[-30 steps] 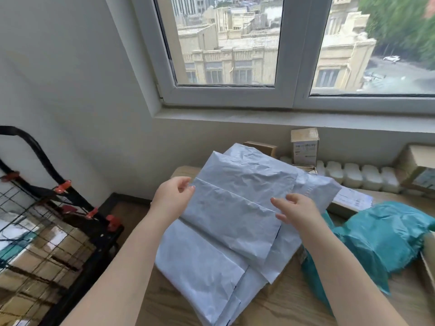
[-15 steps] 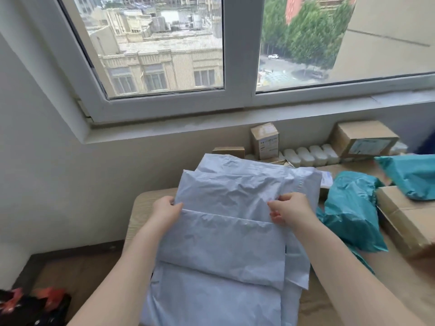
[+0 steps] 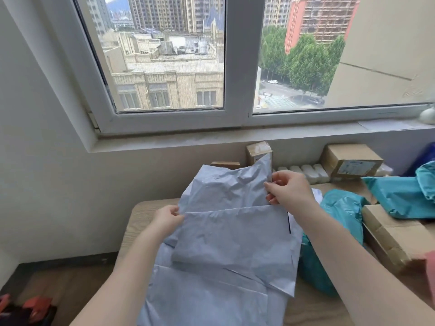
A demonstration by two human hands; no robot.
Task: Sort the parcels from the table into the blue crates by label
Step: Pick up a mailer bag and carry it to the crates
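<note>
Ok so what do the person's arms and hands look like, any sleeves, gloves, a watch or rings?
Both forearms are bare as far as the frame shows, with no sleeve edge in view. The left hand and the right hand wear no gloves, and no watch, bracelet or ring shows on either.

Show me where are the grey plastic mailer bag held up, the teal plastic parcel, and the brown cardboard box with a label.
grey plastic mailer bag (image 3: 226,187): head view, crumpled upper panel.
teal plastic parcel (image 3: 341,208): head view, top surface.
brown cardboard box with a label (image 3: 346,156): head view, top face.
</note>
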